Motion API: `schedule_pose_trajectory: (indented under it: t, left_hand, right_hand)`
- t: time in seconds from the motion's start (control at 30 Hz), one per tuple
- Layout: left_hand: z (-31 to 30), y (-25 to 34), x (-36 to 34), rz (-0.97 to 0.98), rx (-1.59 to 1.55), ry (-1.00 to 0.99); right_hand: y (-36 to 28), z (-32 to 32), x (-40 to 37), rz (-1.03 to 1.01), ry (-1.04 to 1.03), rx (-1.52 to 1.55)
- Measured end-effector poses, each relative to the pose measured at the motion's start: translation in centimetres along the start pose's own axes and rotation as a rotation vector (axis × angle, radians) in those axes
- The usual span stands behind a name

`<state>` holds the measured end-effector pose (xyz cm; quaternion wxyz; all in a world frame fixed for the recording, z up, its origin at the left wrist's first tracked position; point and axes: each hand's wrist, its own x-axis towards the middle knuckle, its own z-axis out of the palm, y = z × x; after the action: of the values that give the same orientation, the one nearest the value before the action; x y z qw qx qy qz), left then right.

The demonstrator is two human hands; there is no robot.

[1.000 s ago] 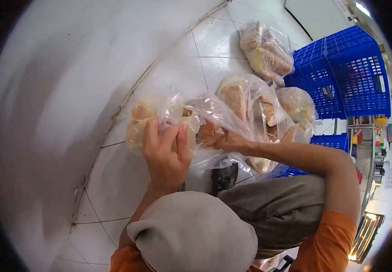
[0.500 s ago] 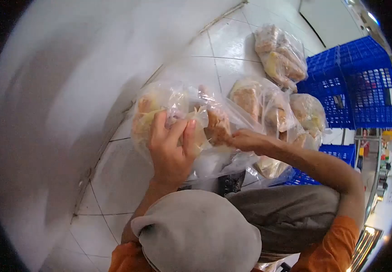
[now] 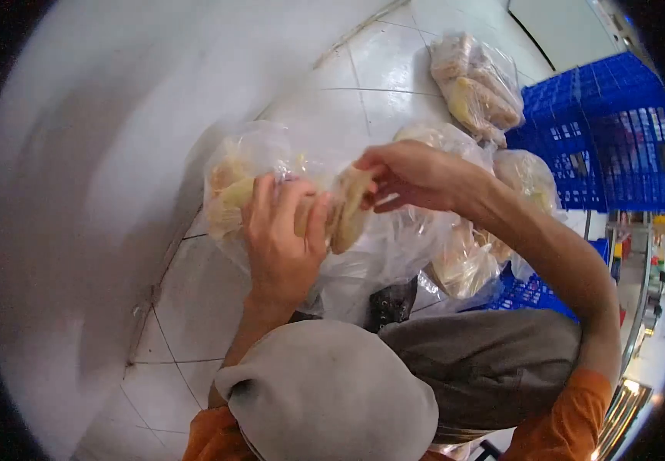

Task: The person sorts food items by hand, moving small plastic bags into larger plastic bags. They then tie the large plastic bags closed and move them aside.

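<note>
This looks like the back room of a food shop or bakery, with bags (image 3: 480, 92) of what seems to be bread on a tiled floor (image 3: 194, 303), blue crates (image 3: 593, 134) and a crowded shelf (image 3: 630, 227) beyond.

Open white floor tiles (image 3: 386, 69) between wall (image 3: 140, 115) and far filled plastic bag (image 3: 477, 88); held clear bag (image 3: 227, 184) beside wall; rightward, bulging bags (image 3: 463, 269), blue crate (image 3: 593, 146) block way

The person wears orange short sleeves (image 3: 574, 407), a rounded pale grey cap (image 3: 332, 392), creased grey-brown trousers (image 3: 486, 365) and a dark shoe (image 3: 392, 303)
</note>
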<state>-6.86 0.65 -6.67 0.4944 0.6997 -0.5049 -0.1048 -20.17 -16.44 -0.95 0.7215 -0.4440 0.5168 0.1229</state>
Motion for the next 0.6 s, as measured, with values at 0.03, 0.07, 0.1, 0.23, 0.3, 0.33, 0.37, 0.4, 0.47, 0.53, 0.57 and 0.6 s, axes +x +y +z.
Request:
schedule_pose_trajectory:
  t: [0.03,0.07,0.1,0.23,0.3,0.33,0.37,0.4,0.47,0.53,0.57,0.6]
  left_hand:
    - [0.1,0.6,0.0,-0.045,0.018,-0.082]
    - [0.2,0.9,-0.1,-0.025,-0.001,-0.11]
    - [0.2,1.0,-0.2,0.031,0.161,-0.139]
    - [1.4,1.8,-1.2,0.063,0.543,-0.296]
    - [2.5,1.5,-1.5,0.085,0.601,-0.31]
    - [2.9,1.2,-1.6,0.104,0.67,-0.319]
    - [3.4,0.8,-1.7,0.112,0.674,-0.321]
    - [3.7,0.2,-1.8,0.146,0.673,-0.347]
    - [4.0,-0.4,-2.0,0.184,0.669,-0.37]
    - [4.3,-0.5,-2.2,0.217,0.595,-0.294]
    - [4.3,-0.4,-2.1,0.225,0.586,-0.295]
    - [3.9,-0.1,-2.1,0.21,0.587,-0.317]
  right_hand:
    - [0.5,-0.7,1.3,0.049,0.004,0.013]
    - [1.5,-1.3,2.5,0.048,0.029,0.043]
    - [2.7,-1.8,3.8,0.03,0.04,0.045]
    - [3.0,-1.5,3.5,-0.01,0.079,-0.041]
    - [3.6,-2.3,4.2,-0.02,0.027,0.032]
    - [3.9,-2.7,4.7,-0.036,-0.036,0.103]
    - [3.8,-2.6,4.6,-0.043,-0.036,0.109]
    - [3.8,-2.4,4.3,-0.05,0.007,0.029]
    - [4.5,-2.7,4.3,-0.058,0.055,-0.053]
    - [5.0,-3.0,3.2,-0.497,-0.131,-0.454]
    - [5.2,-3.1,1.2,-0.642,0.189,-0.96]
    - [4.6,-2.0,-2.5,-0.938,0.37,-1.134]
